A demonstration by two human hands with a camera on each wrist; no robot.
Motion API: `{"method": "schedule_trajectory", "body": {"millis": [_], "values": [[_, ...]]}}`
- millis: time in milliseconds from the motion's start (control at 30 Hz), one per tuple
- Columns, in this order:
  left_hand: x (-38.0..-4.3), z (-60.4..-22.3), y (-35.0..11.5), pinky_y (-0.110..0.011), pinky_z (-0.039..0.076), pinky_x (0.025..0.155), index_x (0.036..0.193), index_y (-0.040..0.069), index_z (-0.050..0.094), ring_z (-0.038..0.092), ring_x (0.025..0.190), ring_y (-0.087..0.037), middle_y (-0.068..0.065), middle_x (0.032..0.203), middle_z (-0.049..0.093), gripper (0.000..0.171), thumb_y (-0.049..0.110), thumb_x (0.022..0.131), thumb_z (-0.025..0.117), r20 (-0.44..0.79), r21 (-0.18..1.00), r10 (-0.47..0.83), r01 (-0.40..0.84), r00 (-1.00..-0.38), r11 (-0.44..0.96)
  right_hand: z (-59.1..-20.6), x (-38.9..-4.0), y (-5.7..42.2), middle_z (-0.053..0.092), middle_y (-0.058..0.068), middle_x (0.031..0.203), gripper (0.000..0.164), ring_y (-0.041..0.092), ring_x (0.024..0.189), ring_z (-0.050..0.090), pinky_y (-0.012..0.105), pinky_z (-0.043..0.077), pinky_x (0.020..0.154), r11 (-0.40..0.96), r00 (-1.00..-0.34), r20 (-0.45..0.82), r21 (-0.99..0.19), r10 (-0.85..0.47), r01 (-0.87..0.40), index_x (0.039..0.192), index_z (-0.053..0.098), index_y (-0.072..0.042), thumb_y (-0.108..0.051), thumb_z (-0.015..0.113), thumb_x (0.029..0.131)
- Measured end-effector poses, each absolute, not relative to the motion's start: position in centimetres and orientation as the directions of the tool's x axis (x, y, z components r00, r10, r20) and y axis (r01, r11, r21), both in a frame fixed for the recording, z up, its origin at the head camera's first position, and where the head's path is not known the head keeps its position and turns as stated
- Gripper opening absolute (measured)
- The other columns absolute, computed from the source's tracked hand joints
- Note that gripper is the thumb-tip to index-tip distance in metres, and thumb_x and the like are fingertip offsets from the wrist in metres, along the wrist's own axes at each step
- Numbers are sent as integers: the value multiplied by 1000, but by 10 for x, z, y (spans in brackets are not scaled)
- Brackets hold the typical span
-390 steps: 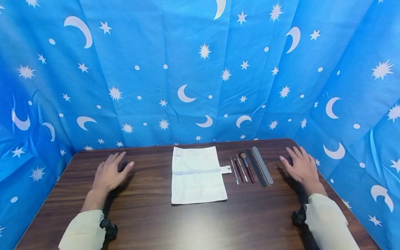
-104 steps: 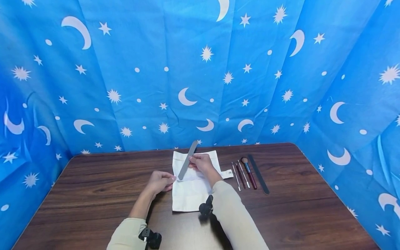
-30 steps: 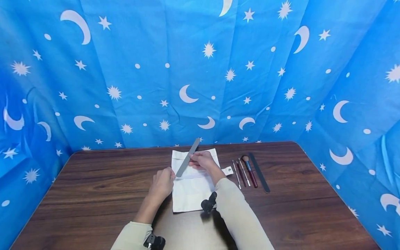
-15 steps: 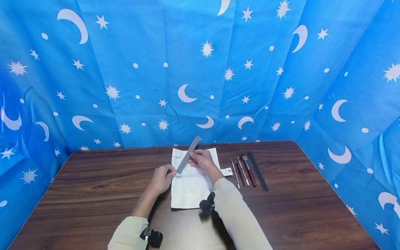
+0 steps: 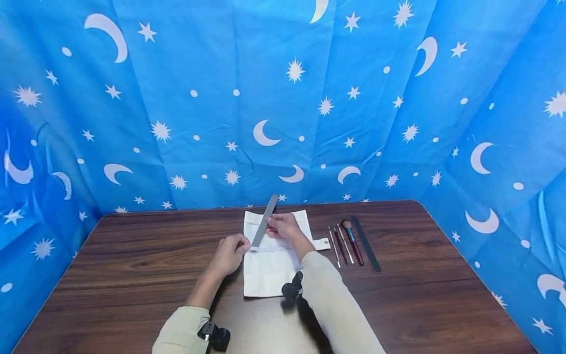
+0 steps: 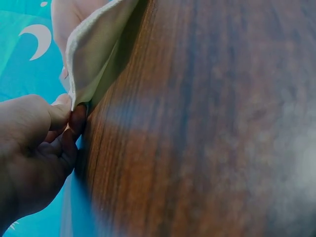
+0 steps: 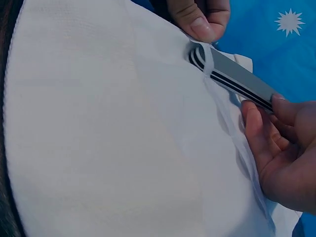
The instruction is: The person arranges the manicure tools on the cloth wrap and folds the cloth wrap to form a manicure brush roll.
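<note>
My right hand point(image 5: 285, 228) pinches a grey nail file point(image 5: 264, 223) between thumb and fingers; it slants over the upper half of a white cloth tool roll point(image 5: 270, 278). In the right wrist view the nail file point(image 7: 242, 76) shows dark and light layers along its edge. Its lower end passes under a thin white strip point(image 7: 224, 108) that runs across the cloth. With thumb and fingers my left hand point(image 5: 230, 253) pinches the roll's left edge beside that end. The left wrist view shows the cloth point(image 6: 96, 49) lifted off the table at this edge.
Right of the roll's snap tab point(image 5: 323, 244) lie several slim tools: a metal pusher point(image 5: 334, 247), a brush point(image 5: 352, 242) with a dark red handle, and a dark nail file point(image 5: 366, 244). A blue curtain point(image 5: 212, 108) hangs behind the wooden table point(image 5: 132, 265).
Both hands, earlier flat on the table, are now at the roll, and the grey file has left the row at right. Within the last second its lower end has moved to the strip.
</note>
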State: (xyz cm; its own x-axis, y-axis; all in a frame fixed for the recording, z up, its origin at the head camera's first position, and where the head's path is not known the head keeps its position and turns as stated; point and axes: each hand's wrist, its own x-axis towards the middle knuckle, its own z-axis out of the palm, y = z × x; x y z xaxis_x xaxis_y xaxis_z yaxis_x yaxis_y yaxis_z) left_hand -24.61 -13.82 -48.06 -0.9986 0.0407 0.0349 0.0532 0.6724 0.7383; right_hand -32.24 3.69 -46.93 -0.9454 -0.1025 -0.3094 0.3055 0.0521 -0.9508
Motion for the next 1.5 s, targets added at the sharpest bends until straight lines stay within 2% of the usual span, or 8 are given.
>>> {"method": "schedule_trajectory", "body": {"millis": [333,600,800,900,1000,1100,1300,1500], "values": [[-246,-480,-136,-33,45,74,90,8,68,56,79,-17,-4,83,66,12,7,99,62,18,736,26,31,-1000,676,-467,-321,40,70,0,70,28,2,58,63,13,51,56,171,-917,-323,-942,-233,288,121,67,7,-11,63,100],[-245,-479,-135,-32,46,73,90,7,70,57,78,-16,-5,83,66,11,6,98,62,22,744,16,27,-1000,668,-465,-323,45,70,-2,71,26,1,61,64,13,50,58,324,-849,-351,-918,-395,229,116,69,5,-14,62,100],[-245,-479,-135,-29,44,70,88,6,70,55,75,-16,-5,80,66,12,4,97,63,51,753,10,45,-999,657,-465,-326,45,70,-5,71,24,1,62,65,14,48,58,381,-803,-366,-905,-470,190,113,71,4,-15,63,100],[-245,-479,-135,-29,43,68,87,5,70,55,74,-16,-5,79,66,12,3,97,63,62,754,5,50,-998,655,-465,-327,45,71,-5,72,26,2,63,66,14,47,59,388,-782,-375,-903,-498,186,115,68,4,-16,63,100],[-245,-480,-135,-29,44,69,87,6,70,55,75,-16,-5,81,66,12,4,97,63,47,757,0,36,-999,652,-466,-328,45,71,-5,73,30,3,64,67,16,47,60,369,-770,-378,-908,-514,199,125,60,2,-15,63,100],[-245,-479,-135,-29,45,70,89,6,70,56,76,-16,-5,83,67,11,4,97,63,22,762,-1,16,-1000,648,-465,-328,45,72,-4,77,36,5,66,68,17,50,62,335,-776,-368,-918,-513,214,131,54,-2,-14,64,99],[-246,-479,-136,-29,45,69,89,6,71,56,76,-15,-5,82,67,10,4,96,64,17,764,12,21,-1000,645,-465,-326,42,73,-2,85,35,5,74,67,16,53,66,206,-848,-351,-935,-398,290,128,64,1,-17,65,99],[-247,-480,-138,-29,45,69,87,6,71,56,74,-15,-5,81,67,11,3,96,65,20,772,15,25,-1000,636,-461,-323,31,64,-5,65,35,2,56,57,13,45,53,103,-903,-354,-935,-242,339,123,68,5,-20,65,98]]}}
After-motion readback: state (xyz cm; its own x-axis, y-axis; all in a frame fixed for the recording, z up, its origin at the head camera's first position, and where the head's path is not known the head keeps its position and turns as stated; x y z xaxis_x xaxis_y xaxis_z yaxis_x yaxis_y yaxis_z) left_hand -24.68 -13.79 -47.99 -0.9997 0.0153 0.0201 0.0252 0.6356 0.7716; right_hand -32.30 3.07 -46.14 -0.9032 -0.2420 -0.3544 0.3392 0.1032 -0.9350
